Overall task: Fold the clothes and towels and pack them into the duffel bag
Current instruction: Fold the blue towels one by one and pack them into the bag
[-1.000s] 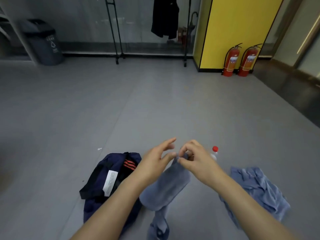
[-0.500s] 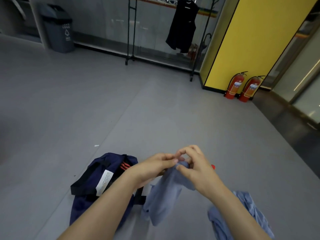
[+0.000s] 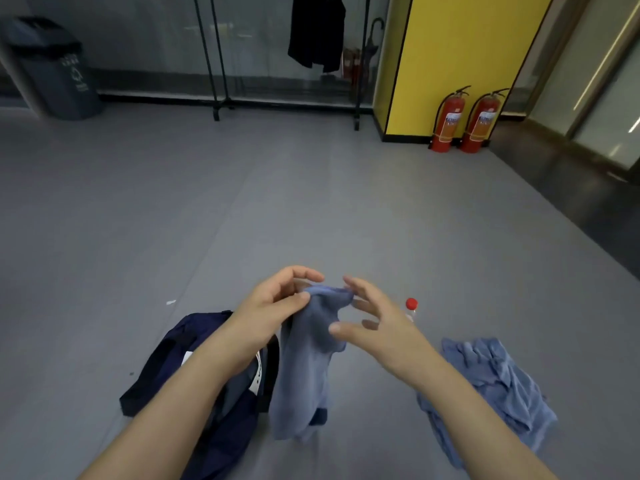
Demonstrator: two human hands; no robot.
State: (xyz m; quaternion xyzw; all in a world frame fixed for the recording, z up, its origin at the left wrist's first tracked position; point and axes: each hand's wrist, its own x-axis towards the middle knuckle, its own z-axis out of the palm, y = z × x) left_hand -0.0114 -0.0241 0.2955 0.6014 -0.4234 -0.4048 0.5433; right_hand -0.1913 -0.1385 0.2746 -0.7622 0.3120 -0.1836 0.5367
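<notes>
Reckoned from the hanging towel: from ten round through twelve to two the grey floor lies open and wide. It runs out to the bin at far eleven, the clothes rack at far twelve and two fire extinguishers at far one. Near three a red-capped bottle stands upright. At four a crumpled blue cloth covers the floor. At eight the dark duffel bag lies close beside the towel. Between towel and cloth a bare strip of floor runs towards six.
</notes>
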